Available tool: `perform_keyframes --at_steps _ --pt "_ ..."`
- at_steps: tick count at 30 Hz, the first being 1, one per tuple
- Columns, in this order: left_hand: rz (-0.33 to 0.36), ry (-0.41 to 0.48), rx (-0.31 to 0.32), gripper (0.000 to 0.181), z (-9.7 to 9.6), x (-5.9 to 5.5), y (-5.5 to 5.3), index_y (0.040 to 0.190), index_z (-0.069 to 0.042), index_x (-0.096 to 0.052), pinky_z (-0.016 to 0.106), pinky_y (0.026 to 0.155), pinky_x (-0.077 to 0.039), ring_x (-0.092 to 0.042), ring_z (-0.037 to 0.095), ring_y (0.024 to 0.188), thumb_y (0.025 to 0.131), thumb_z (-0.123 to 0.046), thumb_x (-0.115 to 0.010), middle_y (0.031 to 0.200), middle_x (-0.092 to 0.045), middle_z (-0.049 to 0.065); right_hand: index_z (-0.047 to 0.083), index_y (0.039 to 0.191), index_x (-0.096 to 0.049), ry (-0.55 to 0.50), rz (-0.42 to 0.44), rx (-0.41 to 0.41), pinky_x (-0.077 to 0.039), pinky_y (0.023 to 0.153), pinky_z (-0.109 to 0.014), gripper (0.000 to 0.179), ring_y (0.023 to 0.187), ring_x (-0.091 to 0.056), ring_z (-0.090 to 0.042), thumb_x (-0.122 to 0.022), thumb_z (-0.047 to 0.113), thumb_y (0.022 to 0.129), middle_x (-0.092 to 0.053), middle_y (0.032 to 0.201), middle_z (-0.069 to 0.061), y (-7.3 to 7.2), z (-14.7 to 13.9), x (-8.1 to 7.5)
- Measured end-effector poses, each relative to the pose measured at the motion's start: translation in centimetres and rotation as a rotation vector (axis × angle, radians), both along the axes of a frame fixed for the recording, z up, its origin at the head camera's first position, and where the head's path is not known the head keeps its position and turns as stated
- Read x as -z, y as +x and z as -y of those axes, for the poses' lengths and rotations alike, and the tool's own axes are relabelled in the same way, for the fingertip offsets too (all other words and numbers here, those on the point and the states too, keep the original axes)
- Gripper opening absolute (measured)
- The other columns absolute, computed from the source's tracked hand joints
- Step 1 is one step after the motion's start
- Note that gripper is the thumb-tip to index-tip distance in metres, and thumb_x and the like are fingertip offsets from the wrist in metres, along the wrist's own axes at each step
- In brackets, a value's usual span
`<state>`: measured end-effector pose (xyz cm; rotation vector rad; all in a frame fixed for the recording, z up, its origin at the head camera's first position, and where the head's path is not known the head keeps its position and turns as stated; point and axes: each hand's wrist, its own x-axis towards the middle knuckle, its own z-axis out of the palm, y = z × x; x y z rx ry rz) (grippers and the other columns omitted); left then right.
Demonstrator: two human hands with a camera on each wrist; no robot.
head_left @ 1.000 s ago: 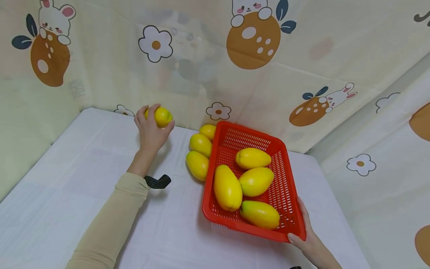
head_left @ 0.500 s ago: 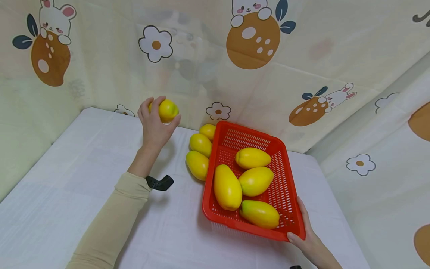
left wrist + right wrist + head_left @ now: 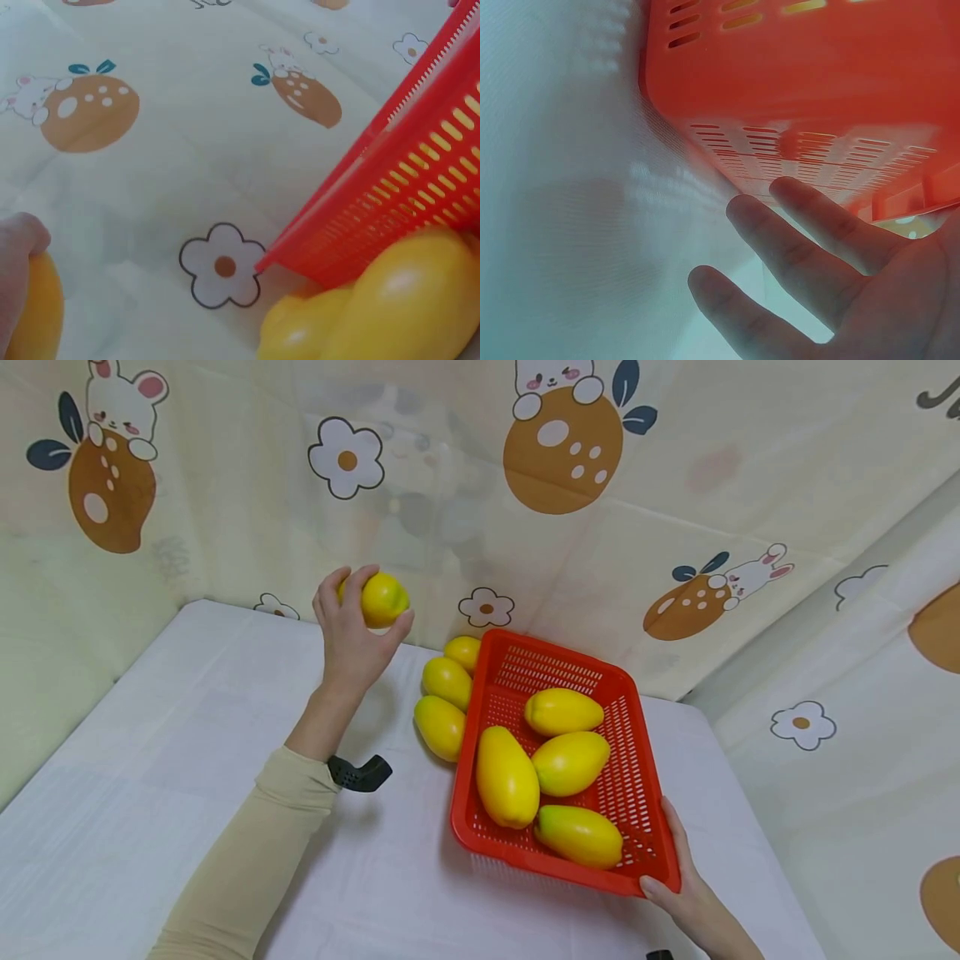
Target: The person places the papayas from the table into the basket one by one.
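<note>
My left hand (image 3: 351,639) grips a yellow mango (image 3: 386,600) between thumb and fingers, up over the back edge of the table. In the left wrist view, part of that hand and the mango show at the lower left. A red plastic basket (image 3: 651,760) with slotted walls holds several yellow mangoes. My right hand (image 3: 690,885) holds its near right corner, thumb on the rim and fingers outside the wall. The right wrist view shows several fingers (image 3: 795,247) stretched along the outside of the basket.
Three more mangoes (image 3: 440,727) lie in a row against the basket's left side. A white cloth (image 3: 187,735) covers the table. Behind it hangs a cream curtain (image 3: 435,527) printed with flowers and rabbits.
My left hand has moved up and slightly right with the mango in its grip. The right hand and the basket have stayed practically in place.
</note>
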<state>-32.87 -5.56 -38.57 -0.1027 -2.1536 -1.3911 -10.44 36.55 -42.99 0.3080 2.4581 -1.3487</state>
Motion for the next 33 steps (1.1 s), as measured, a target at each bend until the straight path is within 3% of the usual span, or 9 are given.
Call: perform_keyframes --at_steps 20,33 --pt "-0.078 -0.005 0.078 0.063 -1.8 -2.6 2.5 0.134 -0.025 -0.044 0.038 0.102 -0.041 -0.019 0.019 0.135 0.079 -0.036 -0.071 0.145 -0.025 0.004 0.05 0.142 0.022 0.008 -0.008 -0.015 -0.055 0.086 -0.037 0.1 0.125 -0.038 -0.029 -0.06 0.03 0.088 0.0 0.157 -0.012 0.1 0.2 -0.3" --pt "-0.192 -0.066 0.135 0.062 -3.5 -3.1 3.9 0.134 -0.022 -0.046 0.039 0.097 -0.045 -0.02 0.02 0.135 0.079 -0.037 -0.071 0.144 -0.028 0.007 0.054 0.139 0.024 0.055 0.03 0.015 -0.055 0.086 -0.038 0.102 0.13 -0.034 -0.034 -0.062 0.037 0.087 0.003 0.157 -0.01 -0.1 0.6 -0.3"
